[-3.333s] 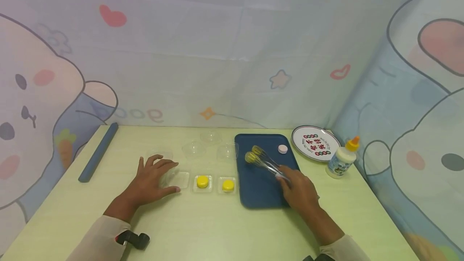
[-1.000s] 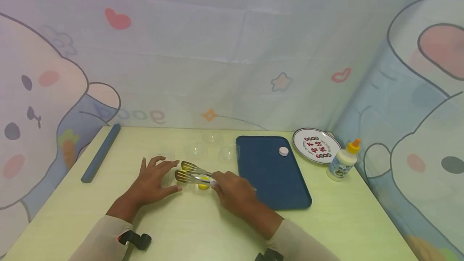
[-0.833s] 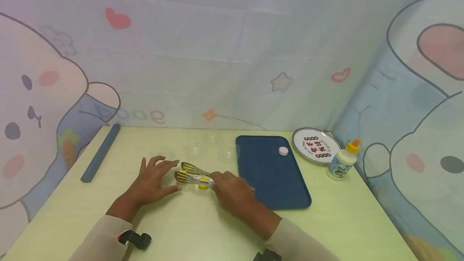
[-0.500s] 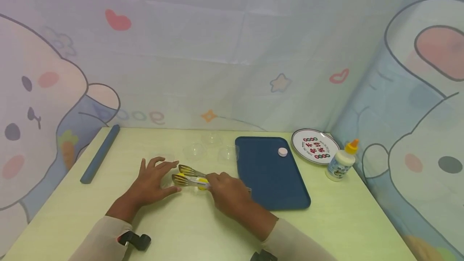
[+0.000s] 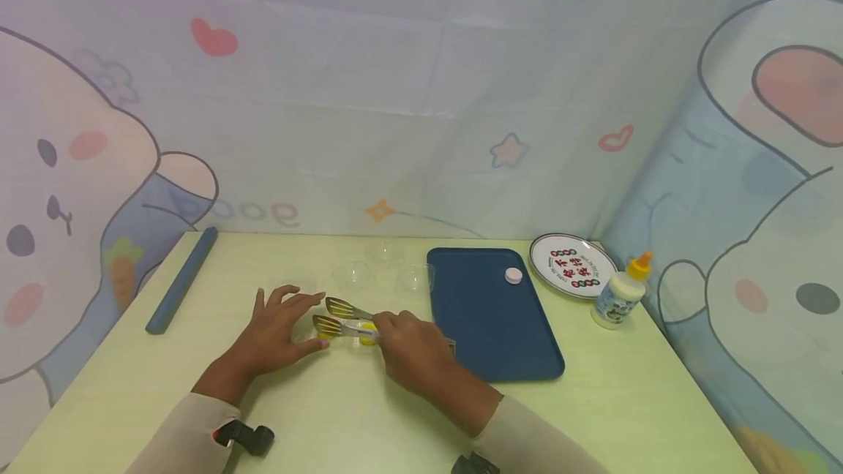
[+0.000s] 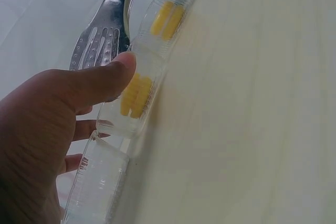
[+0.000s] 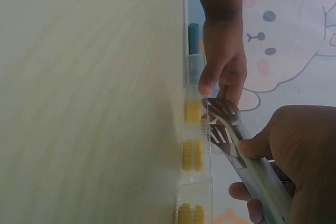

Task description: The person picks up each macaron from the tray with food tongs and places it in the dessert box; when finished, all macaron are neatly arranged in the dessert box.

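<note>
My right hand (image 5: 415,350) grips metal tongs (image 7: 262,187), whose slotted tips stand apart over a clear container. Inside that container lies a yellow round piece (image 6: 136,96), below the tips. My left hand (image 5: 273,335) is around the same clear container (image 6: 118,121), thumb at its near side and fingers at the far side. To the right, two more clear containers each hold a yellow piece (image 7: 192,156); in the head view my right hand hides one of them. A blue tray (image 5: 494,313) bears a small pale pink piece (image 5: 514,276).
Behind the containers lie clear plastic domed parts (image 5: 354,275). A white plate (image 5: 571,265) with red print and a glue bottle (image 5: 619,300) with an orange tip stand at the right. A blue-grey bar (image 5: 182,280) lies at the left. Printed cloth hangs around the table.
The tongs have moved left from the tray, with the yellow piece between them, to the container by my left hand. The piece now sits lower, beneath the parted tips. My left hand has stayed put.
</note>
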`<state>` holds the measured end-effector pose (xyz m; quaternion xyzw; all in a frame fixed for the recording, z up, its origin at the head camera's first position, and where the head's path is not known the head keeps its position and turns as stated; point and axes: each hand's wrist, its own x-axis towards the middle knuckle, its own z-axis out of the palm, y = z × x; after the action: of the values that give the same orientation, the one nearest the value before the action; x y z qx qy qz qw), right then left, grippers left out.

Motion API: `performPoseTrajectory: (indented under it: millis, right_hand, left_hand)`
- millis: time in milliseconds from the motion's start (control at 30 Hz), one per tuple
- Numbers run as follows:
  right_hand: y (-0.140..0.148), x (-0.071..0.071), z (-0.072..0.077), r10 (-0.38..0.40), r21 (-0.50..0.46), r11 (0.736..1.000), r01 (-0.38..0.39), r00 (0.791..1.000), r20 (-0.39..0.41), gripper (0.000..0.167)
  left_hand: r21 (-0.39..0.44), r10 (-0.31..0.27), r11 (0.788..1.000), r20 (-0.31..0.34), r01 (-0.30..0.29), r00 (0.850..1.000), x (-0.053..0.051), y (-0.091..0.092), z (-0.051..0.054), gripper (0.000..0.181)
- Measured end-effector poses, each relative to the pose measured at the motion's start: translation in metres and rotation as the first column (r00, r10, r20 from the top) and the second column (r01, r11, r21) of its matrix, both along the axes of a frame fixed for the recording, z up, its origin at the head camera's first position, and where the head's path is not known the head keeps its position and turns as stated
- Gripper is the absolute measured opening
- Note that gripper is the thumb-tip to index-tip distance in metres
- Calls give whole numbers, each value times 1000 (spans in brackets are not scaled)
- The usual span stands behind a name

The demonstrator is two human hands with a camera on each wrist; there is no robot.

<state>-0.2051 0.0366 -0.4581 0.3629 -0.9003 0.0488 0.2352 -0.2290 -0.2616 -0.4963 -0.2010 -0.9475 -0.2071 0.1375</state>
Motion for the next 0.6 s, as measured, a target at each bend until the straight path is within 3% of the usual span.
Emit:
performPoseTrajectory:
  millis: [200,333,467,600]
  right_hand:
    - [3,1,0,-6,-10,1000,6,1000,6,24]
    - [8,1,-1,2,-46,999,-5,999,-52,26]
    - [17,-1,-2,-2,-106,994,-7,996,-85,28]
    - [31,-2,-2,-34,-180,983,28,999,-35,28]
  left_hand:
    - [-12,-1,1000,-4,1,1000,1,2,2,84]
    - [-12,-1,1000,-30,0,1000,4,0,6,85]
    - [4,11,1000,-72,-11,997,9,-11,12,81]
    - [27,33,999,-102,-31,994,17,-29,11,77]
